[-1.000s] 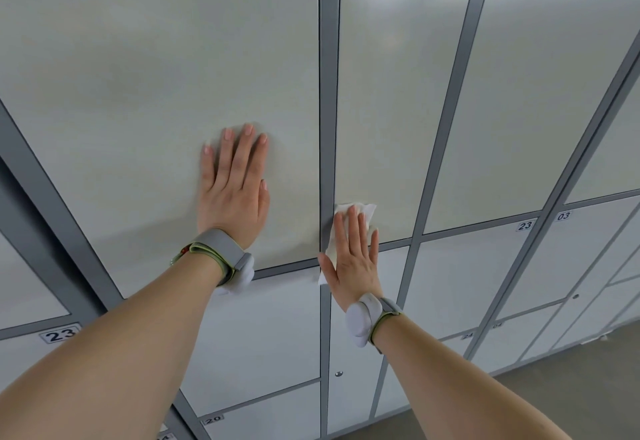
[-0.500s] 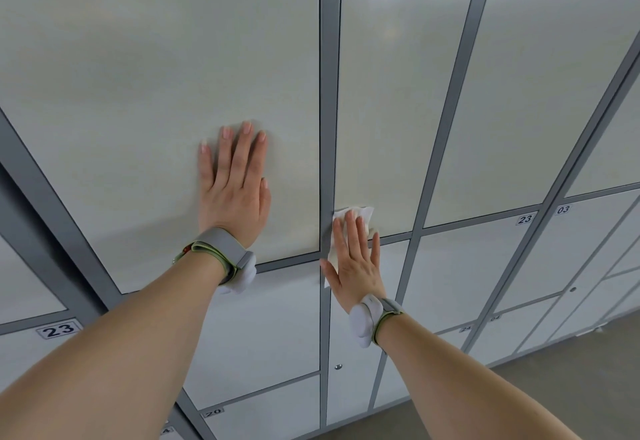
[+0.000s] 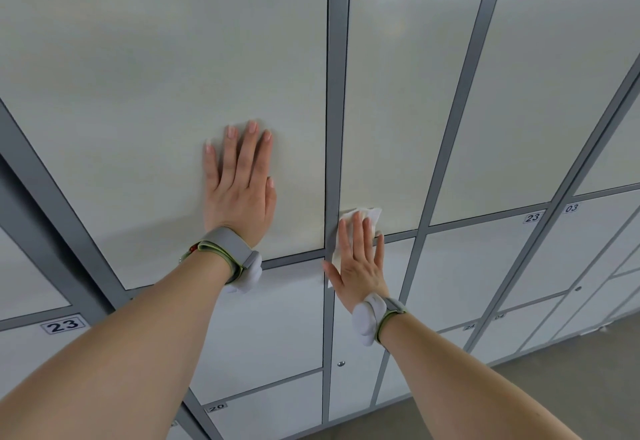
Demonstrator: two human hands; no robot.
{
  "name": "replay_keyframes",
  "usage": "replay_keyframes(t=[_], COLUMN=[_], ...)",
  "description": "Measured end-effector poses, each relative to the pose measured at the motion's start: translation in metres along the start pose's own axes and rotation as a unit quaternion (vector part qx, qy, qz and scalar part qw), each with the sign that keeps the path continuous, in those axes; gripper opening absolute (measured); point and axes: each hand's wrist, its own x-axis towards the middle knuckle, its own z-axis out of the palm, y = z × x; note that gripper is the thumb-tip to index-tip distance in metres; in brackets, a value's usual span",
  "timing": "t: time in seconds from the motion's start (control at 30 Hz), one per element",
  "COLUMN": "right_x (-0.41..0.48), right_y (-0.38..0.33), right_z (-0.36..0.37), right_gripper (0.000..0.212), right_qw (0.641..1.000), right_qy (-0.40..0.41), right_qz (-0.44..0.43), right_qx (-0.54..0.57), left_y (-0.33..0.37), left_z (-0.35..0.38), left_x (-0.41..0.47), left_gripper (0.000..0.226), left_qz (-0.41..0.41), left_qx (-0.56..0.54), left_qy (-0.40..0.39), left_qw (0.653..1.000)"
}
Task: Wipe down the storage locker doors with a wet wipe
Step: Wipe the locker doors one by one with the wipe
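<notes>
Pressed the right hand [image 3: 358,259] flat, fingers straight and close together, over a white wipe [image 3: 373,215] at the bottom left corner of a narrow locker door [image 3: 398,93], hard against the grey frame post [image 3: 334,93] and across the rail [image 3: 401,233] beneath. Braced with the left hand [image 3: 239,190], open and holding nothing, palm flat on the wide door [image 3: 156,93] alongside. Risked, by the look of it, snagging or bunching the wipe on the frame edges, pinned only by palm pressure and not gripped. Could equally have let it slip free and fall to the floor [image 3: 554,387], or skipped the seam by the post. Might have left prints on the wide door with the bare palm. Looked thin and crumpled along the top edge, mostly hidden beneath the fingers, showing only above the fingertips and beside the thumb. Could not tell how wet.
</notes>
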Motion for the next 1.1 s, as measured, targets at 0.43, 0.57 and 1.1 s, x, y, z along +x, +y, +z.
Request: replay_keyframes(t=[0.43, 0.57, 1.1], right_x=[0.015, -0.009, 0.002], right_y=[-0.007, 0.006, 0.006], right_z=[-0.024, -0.010, -0.014], right_gripper=[0.072, 0.082, 0.072], right_qw=[0.998, 0.993, 0.991], right_qy=[-0.011, -0.086, -0.030], right_qz=[0.043, 0.072, 0.090], right_qx=[0.043, 0.039, 0.089], left_y=[-0.001, 0.001, 0.000], left_z=[-0.001, 0.000, 0.002], left_x=[-0.002, -0.003, -0.005], left_gripper=[0.060, 0.060, 0.060], left_qz=[-0.002, 0.001, -0.002], left_qx=[0.000, 0.001, 0.003], left_qy=[-0.004, -0.003, -0.004], left_qw=[1.000, 1.000, 1.000])
